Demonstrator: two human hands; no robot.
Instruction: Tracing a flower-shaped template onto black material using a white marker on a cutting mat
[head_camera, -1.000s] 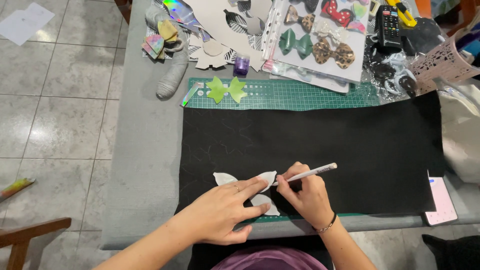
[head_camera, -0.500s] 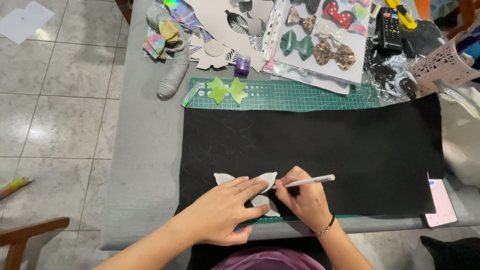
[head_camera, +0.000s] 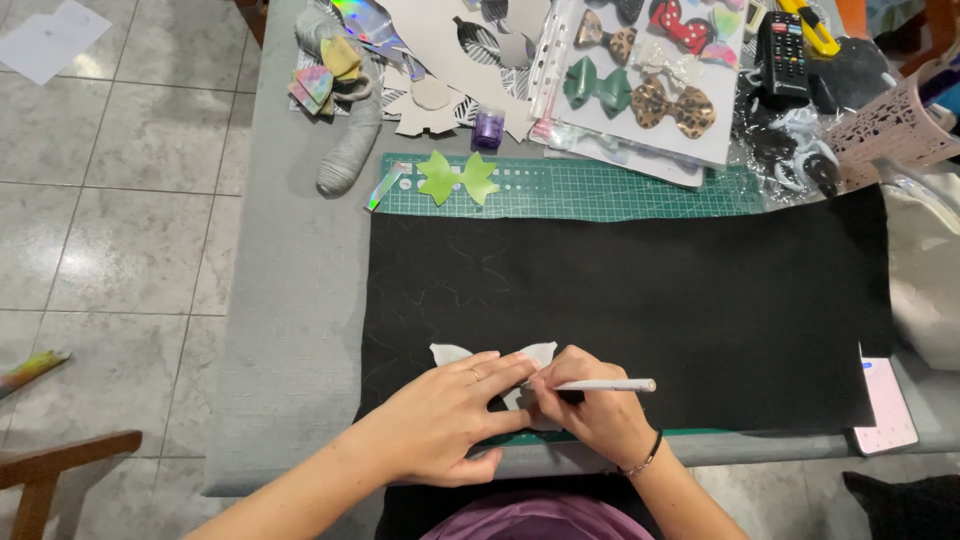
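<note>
Black felt sheet (head_camera: 640, 300) covers the desk's near half over the green cutting mat (head_camera: 600, 190). Faint traced outlines sit top-left; most is untraced. Left hand (head_camera: 440, 420) flat, pinning white bow template (head_camera: 450, 355) at near edge. Right hand (head_camera: 590, 415) grips white pen (head_camera: 605, 385), tracing.

**Template, pen and black sheet at the near edge**

A pale, bow-shaped paper template (head_camera: 452, 354) lies flat on a large black sheet (head_camera: 650, 300), close to the near edge of the tabletop. Only its two pointed lobes show clearly; its middle is covered. A slim white pen (head_camera: 608, 385) lies almost level, its tip at the template's right lobe, its blunt end pointing toward the right edge. The black sheet is spread smooth, with faint traced outlines in its left half.
</note>
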